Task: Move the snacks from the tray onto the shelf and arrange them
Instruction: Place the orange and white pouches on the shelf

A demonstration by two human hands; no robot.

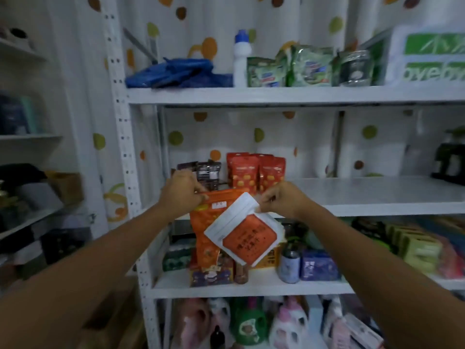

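Observation:
My left hand (181, 192) grips the top edge of an orange snack pouch (205, 233) that hangs in front of the white shelf (377, 195). To its right, my right hand (279, 201) pinches the top corner of a white pouch with an orange label (245, 235), tilted and overlapping the orange one. Both pouches are held just in front of the middle shelf's front edge. Standing on that shelf behind my hands are red snack pouches (255, 173) and dark brown pouches (207, 171). No tray is in view.
The middle shelf board is bare to the right of the red pouches, up to a dark object (450, 162) at the far right. Green packets (302, 69), a white bottle (240, 59) and a blue bag (176, 73) fill the top shelf. Lower shelves hold cans, boxes and detergent bottles.

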